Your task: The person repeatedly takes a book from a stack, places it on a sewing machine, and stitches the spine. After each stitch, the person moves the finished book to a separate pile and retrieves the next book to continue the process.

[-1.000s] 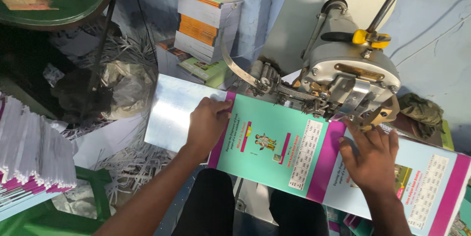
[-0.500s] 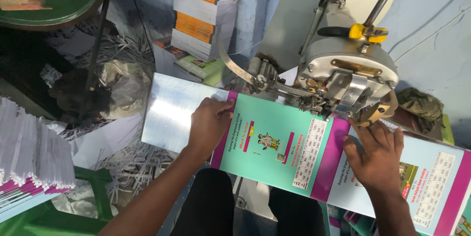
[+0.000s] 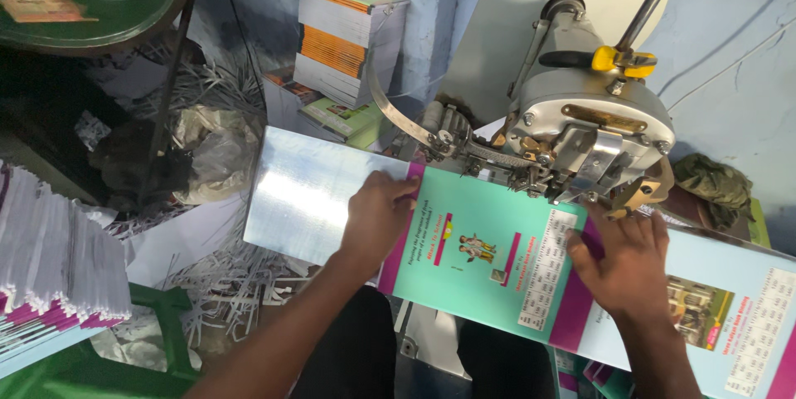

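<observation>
A: Item one, the printed cover sheet (image 3: 489,258)?
B: Teal and magenta, glossy, lying long across the bed of the grey stitching machine (image 3: 580,129), its upper edge under the machine head, likely so the fold line meets the stitcher.
A: Hands?
B: Left hand (image 3: 377,216) flat, fingers spread, pressing the sheet near its magenta band; right hand (image 3: 626,262) open, palm down just below the head. Neither grips; both pin the sheet flat.
A: Surroundings?
B: Stacked booklets (image 3: 344,38) behind, paper trimmings (image 3: 232,274) at left
</observation>
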